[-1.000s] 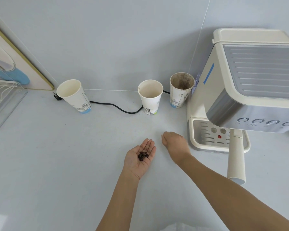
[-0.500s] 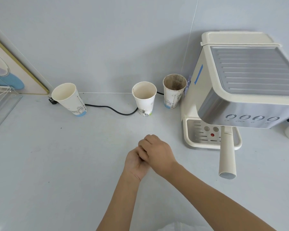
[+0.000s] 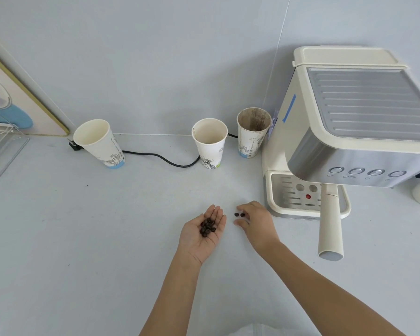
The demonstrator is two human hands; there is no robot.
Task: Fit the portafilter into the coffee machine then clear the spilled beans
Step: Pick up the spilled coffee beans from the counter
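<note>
- Our left hand (image 3: 203, 235) lies flat open, palm up, just above the table (image 3: 83, 238).
- A little pile of dark coffee beans (image 3: 207, 227) sits in the middle of that open palm. The fingers are not curled around them.
- Our right hand (image 3: 257, 223) is palm down, just at 3 o'clock from the left hand. The two hands are near each other but do not touch.
- The right hand is loosely open, with fingers and thumb spread a bit. It has hold of nothing.
- Two loose beans (image 3: 239, 214) lie on the table side by side. They sit between the two hands, right at the tips of the right hand's fingers (image 3: 240, 208). We cannot tell if a finger touches them.
- The coffee machine (image 3: 349, 132) stands at 2 o'clock from our hands, cream and silver.
- The portafilter (image 3: 330, 221) is in the machine. Its long cream handle sticks out toward us, at 3 o'clock from the right hand and a bit apart from it.
- The drip tray (image 3: 277, 190) of the machine is just at 1 o'clock from the right hand.
- Three paper cups stand at 12 o'clock, by the wall. The stained cup (image 3: 252, 134) is just beside the machine, the middle cup (image 3: 210, 144) is next to it, and the left cup (image 3: 100, 144) is well apart at 10 o'clock.
- A black cord (image 3: 160, 157) runs along the table behind the cups.
</note>
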